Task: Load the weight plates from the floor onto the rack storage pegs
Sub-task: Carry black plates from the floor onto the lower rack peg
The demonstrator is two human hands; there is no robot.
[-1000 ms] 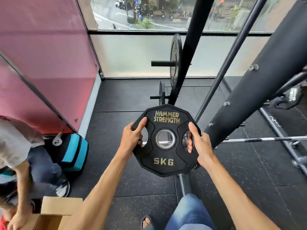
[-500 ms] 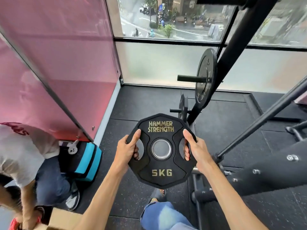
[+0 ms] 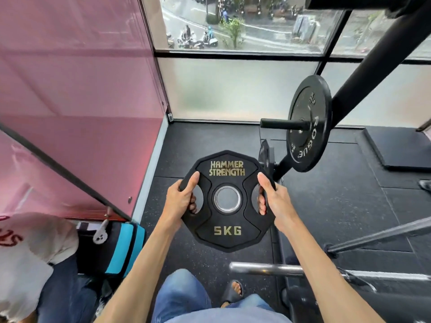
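**5 kg plate held in the air, left of the rack pegs**

Both hands hold the 5 kg Hammer Strength plate [image 3: 226, 220] upright above the rubber floor [image 3: 210, 141], its lettered face toward the camera. The left hand [image 3: 180, 199] grips the left grip slot, fingers curled through it and thumb lying up along the rim. The right hand [image 3: 274, 201] grips the right slot the same way.

The plate's upper right edge is near a small plate [image 3: 265, 155] that sits low on the rack. Above that, the upper storage peg [image 3: 283, 124] points left from the slanted rack upright [image 3: 373, 59]. A Rogue bumper plate [image 3: 303, 101] sits on this peg against the upright, and the peg's outer stretch and tip are bare.

Open floor runs from the held plate to the frosted window [image 3: 233, 89]. On the left, a pink wall panel [image 3: 81, 113] closes in the space. A black and blue bag [image 3: 123, 248] lies at its foot, and another person in a white shirt [image 3: 28, 252] is beside the bag. Below the held plate, a chrome barbell sleeve [image 3: 263, 268] juts left from the rack side, just ahead of the wearer's sandalled foot [image 3: 233, 291].
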